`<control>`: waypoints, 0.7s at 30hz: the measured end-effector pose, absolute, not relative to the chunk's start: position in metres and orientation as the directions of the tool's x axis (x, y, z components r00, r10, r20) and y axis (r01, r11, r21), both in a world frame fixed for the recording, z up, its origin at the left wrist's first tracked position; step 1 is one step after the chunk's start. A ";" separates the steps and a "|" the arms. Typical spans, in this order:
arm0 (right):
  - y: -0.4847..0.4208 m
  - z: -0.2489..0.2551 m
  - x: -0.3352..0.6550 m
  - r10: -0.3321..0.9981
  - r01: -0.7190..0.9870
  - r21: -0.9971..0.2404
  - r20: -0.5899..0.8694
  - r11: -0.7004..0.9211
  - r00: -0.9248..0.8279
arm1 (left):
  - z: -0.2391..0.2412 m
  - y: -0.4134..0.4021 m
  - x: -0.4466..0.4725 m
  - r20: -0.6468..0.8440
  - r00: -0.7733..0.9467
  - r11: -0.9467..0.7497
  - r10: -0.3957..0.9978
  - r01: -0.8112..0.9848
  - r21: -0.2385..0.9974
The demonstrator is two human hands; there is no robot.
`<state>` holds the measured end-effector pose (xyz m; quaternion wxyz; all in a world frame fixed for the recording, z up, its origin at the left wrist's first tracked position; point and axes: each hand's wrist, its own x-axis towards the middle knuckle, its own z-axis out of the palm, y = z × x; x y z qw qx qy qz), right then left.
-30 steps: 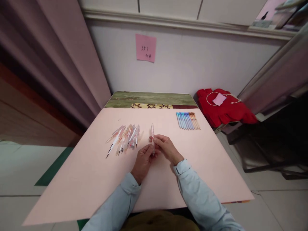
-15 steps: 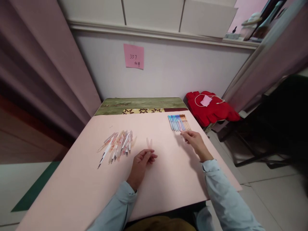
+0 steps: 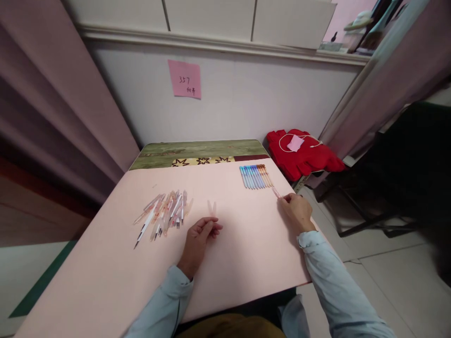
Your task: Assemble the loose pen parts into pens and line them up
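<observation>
My right hand [image 3: 296, 211] pinches a slim pinkish pen [image 3: 276, 191] at the table's right side. The pen's far tip lies close to the lower right end of a row of pens [image 3: 256, 177], which runs from blue through purple to orange-brown. Near the table's middle, my left hand [image 3: 200, 239] has its fingers curled and thumb against the index finger; anything inside them is hidden. Just beyond its fingertips lie two clear pinkish tubes [image 3: 212, 207]. A loose heap of clear pen barrels and white refills [image 3: 164, 213] spreads to the left.
The pale pink table cover [image 3: 243, 263] lies in front of a green wood-patterned strip [image 3: 200, 148]. A red cloth [image 3: 303, 155] with a white cable sits beyond the right edge. A pink note [image 3: 185, 79] is stuck on the wall.
My right hand has moved right, from below the middle of the pen row to its right end, with the pinkish pen. The left hand stays by the tubes; the view has shifted slightly.
</observation>
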<state>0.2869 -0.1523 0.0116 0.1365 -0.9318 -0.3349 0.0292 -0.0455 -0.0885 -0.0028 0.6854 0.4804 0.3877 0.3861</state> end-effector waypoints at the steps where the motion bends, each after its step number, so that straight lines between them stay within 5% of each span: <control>1: -0.152 0.011 0.286 0.629 0.615 -0.270 0.041 -0.741 0.776 | -0.003 -0.089 -0.045 -0.162 0.401 0.242 0.902 -0.158 0.957; 13: -0.161 0.012 0.281 0.678 0.671 -0.266 0.082 -0.691 0.731 | -0.003 -0.098 -0.042 -0.131 0.377 0.207 0.917 -0.168 0.964; 17: -0.154 0.029 0.250 0.727 0.736 -0.400 0.210 -0.546 0.653 | 0.000 -0.112 -0.048 -0.091 0.376 0.134 0.922 -0.089 0.987; 21: -0.138 0.030 0.190 0.854 0.711 -0.652 0.182 -0.266 0.487 | 0.005 -0.129 -0.060 -0.092 0.421 0.099 0.902 0.005 0.995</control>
